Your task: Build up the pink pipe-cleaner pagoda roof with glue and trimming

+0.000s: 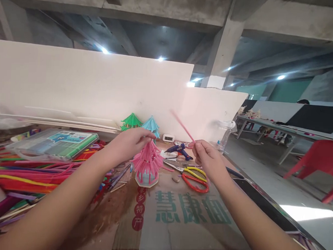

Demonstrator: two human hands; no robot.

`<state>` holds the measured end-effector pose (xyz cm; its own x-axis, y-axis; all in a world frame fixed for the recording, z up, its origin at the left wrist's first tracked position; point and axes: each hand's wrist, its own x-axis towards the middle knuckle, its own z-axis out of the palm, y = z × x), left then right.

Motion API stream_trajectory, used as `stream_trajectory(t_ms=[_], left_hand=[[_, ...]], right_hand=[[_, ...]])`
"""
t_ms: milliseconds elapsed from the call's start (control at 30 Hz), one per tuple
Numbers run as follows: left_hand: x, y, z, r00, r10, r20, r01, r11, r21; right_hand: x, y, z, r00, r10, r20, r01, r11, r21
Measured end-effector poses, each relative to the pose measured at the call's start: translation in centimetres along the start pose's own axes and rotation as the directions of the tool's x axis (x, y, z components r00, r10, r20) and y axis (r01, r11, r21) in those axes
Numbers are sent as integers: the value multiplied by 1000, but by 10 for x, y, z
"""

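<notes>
A pink model pavilion [147,159] with layered roofs of fuzzy stems stands upright on a pale base near the middle of the table. My left hand [138,140] is closed at its top, fingertips pinched on the peak. To the right, my right hand [206,155] pinches one end of a pink pipe cleaner [184,127], which slants up and left, its far end blurred. Just beyond that hand lies a dark blue glue gun [179,150]. Scissors with red and yellow handles [195,180] rest below it.
Behind the pink model stand a green pavilion [131,121] and a blue pavilion [151,125]. A small clock [168,138] and a clear plastic jug [225,136] are by the white partition [88,82]. Colourful pipe cleaners [25,176] and a plastic case [56,145] cover the left side.
</notes>
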<state>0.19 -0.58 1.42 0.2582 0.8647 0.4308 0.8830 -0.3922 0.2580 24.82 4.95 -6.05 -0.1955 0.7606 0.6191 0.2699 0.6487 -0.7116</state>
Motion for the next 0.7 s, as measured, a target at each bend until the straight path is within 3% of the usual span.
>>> stream_trajectory(t_ms=[133,233,333,433,633,700], left_hand=[[-2,-18,7,998,-29,-56,23,994,-108],[3,-29,16,992,5,-128,-28,983,-179],[7,-32,25,992,43,-115,-71,965,-252],[8,-31,29,996,6,-88,-33,949,-313],[5,-26,26,983,-147,-112,86,901,-425],[5,-24,27,984,-141,-110,80,897,-434]], right_hand=[[-11,-22,8,998,44,36,-48,989,142],[-18,-32,15,991,66,114,-85,982,169],[-25,-36,22,982,94,164,-120,980,157],[-30,-39,26,977,87,197,-111,987,116],[-39,-44,33,969,-36,243,57,995,-80],[-44,-43,39,968,-91,233,126,982,-139]])
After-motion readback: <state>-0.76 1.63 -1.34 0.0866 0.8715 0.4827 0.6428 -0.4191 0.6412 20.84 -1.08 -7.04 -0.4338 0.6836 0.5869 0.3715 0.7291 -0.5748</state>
